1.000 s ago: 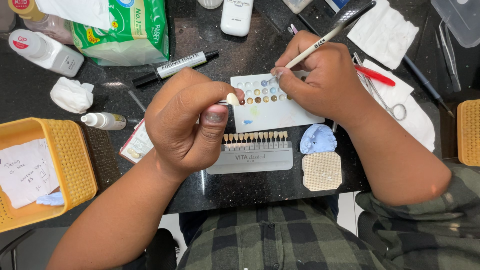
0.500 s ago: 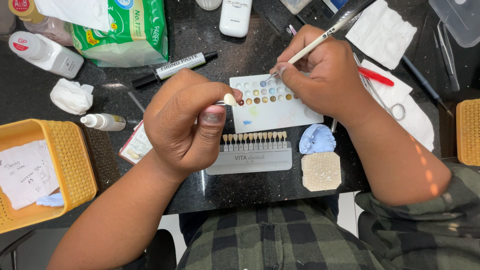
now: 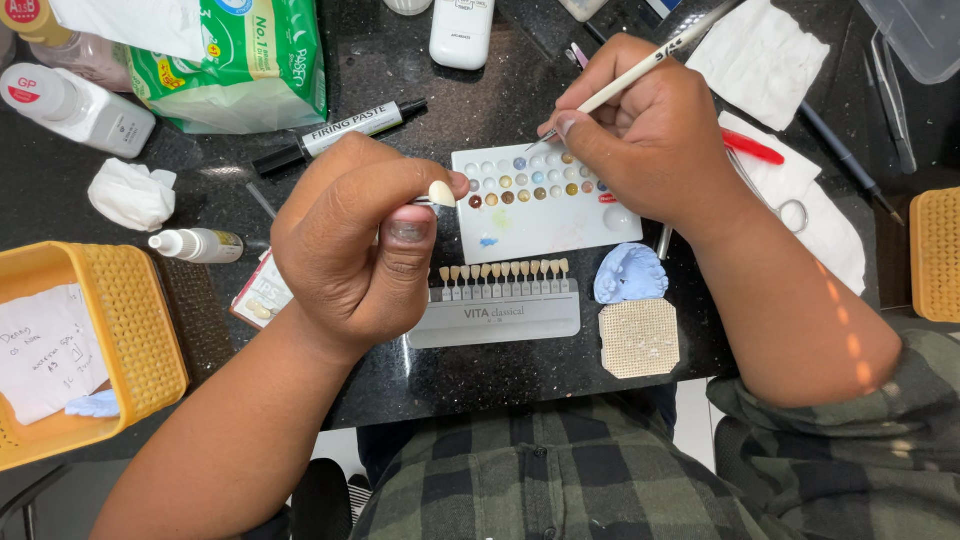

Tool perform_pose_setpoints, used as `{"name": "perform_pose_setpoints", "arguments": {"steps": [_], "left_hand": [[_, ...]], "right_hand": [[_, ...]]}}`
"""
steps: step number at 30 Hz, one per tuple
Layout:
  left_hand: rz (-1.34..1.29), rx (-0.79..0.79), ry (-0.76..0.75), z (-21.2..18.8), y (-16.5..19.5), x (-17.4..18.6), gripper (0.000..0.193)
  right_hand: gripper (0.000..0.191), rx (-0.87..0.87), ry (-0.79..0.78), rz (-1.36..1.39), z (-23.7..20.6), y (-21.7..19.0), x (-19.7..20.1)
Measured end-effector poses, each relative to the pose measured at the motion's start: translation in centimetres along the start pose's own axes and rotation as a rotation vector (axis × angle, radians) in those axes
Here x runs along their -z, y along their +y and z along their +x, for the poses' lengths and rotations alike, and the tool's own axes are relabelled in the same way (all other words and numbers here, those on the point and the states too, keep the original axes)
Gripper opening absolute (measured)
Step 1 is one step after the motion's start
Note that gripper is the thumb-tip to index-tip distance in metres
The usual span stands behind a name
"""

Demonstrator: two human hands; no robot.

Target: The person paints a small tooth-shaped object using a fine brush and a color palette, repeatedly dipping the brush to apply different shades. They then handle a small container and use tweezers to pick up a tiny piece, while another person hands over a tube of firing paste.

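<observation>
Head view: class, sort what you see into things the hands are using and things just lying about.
In use:
left hand holding a tooth tab
right hand holding a brush
palette at the brush tip

Lying about:
shade guide
blue cast
marker pen
yellow basket
dropper bottle
crumpled tissue

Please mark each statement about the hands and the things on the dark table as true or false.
1. The left hand holds a small tooth-shaped piece on a thin holder. True.
2. The right hand holds a red pen. False: it holds a thin white brush; the red tool lies on a tissue.
3. The brush tip is over the white palette with small colour wells. True.
4. The row of tooth shade tabs lies inside the yellow basket. False: it lies on the table, below the palette.
</observation>
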State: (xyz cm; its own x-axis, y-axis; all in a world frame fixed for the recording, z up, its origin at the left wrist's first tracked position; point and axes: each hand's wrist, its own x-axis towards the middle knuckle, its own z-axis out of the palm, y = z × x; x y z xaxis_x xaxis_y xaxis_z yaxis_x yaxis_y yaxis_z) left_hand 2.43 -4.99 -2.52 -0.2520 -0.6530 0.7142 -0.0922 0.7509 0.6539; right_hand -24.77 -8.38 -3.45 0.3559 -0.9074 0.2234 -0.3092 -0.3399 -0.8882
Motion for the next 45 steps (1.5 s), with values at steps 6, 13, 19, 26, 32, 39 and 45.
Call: {"name": "perform_pose_setpoints", "arguments": {"steps": [6, 13, 19, 26, 32, 39, 45], "left_hand": [[0.021, 0.011, 0.016, -0.4, 0.1, 0.0, 0.021], [0.026, -0.005, 0.019, -0.6, 0.0, 0.0, 0.021], [0.019, 0.005, 0.014, -0.7, -0.1, 0.1, 0.021], [0.011, -0.020, 0.006, -0.7, -0.2, 0.0, 0.022], [0.015, -0.035, 0.008, -0.5, -0.1, -0.1, 0.022], [0.017, -0.016, 0.000, -0.5, -0.1, -0.2, 0.021], [0.009, -0.016, -0.003, -0.5, -0.1, -0.2, 0.021]], "right_hand": [[0.008, 0.004, 0.028, 0.152, -0.4, 0.5, 0.5], [0.009, -0.007, 0.023, 0.143, -0.9, 0.5, 0.6], [0.013, -0.031, 0.019, 0.076, -0.9, 0.5, 0.3], [0.012, -0.033, 0.002, -0.076, -1.0, -0.1, 0.0], [0.013, 0.003, -0.008, -0.060, -1.1, 0.0, 0.0], [0.012, -0.018, -0.004, -0.044, -1.3, -0.1, -0.1], [0.011, -0.036, 0.010, -0.074, -1.2, -0.5, -0.3]]}}
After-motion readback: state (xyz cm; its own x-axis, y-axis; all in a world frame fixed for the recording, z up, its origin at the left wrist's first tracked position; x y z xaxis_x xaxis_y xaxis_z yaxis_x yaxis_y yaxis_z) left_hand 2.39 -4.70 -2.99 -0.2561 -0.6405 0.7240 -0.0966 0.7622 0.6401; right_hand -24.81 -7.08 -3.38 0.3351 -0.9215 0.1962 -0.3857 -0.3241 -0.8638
